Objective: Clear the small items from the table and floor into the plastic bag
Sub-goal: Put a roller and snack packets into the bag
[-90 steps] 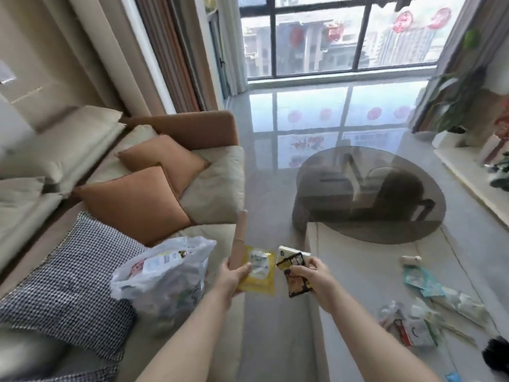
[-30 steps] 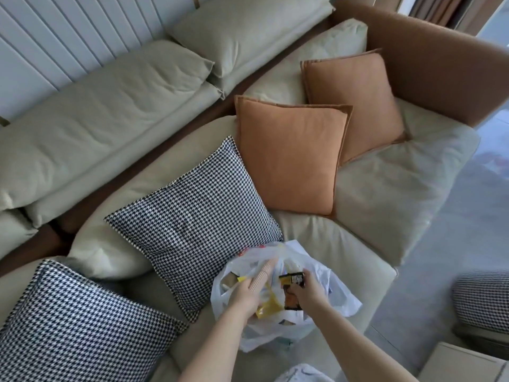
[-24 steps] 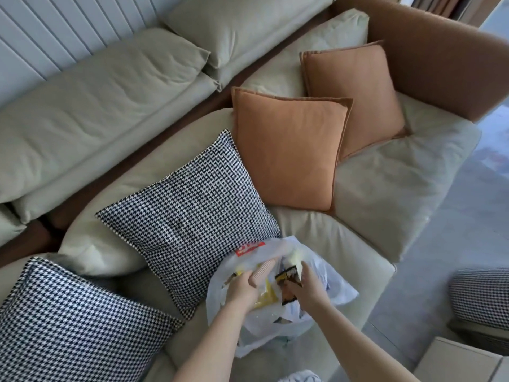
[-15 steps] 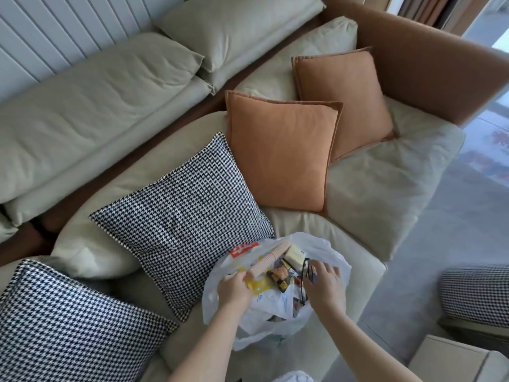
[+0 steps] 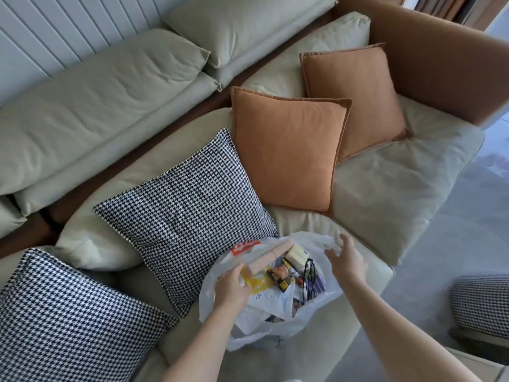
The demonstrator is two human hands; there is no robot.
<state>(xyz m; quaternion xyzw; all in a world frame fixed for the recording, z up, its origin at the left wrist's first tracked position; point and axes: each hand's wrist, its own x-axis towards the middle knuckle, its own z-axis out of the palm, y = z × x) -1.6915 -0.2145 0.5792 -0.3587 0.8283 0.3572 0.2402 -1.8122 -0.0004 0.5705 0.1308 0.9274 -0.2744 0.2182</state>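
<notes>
The plastic bag sits on the front edge of the sofa seat, mouth wide and facing up at you, just this side of the nearer houndstooth cushion. Inside it lie a yellow packet, a dark snack wrapper, a pale yellow pack and a black-framed pair of glasses. Across the bag's far-left rim rests a long tan roll, its long axis running from near your left hand up and away towards the orange cushion.

Your left hand is at the bag's left rim, fingers curled down over the edge of the yellow packet; whether you pinch the packet, the plastic or nothing at all I cannot tell, the fingertips are hidden. Your right hand hovers over the bag's right rim, fingers spread, holding nothing, clear of the contents.

So here's the geometry that matters: the roll's near end is right beside your left hand, well across the bag from your right. If it needs nudging fully in, the left is the nearer hand, pushing along that axis or tipping the far end down. My read is this load is about delivered. No table or floor litter shows here, so what's left to fetch I cannot judge.
</notes>
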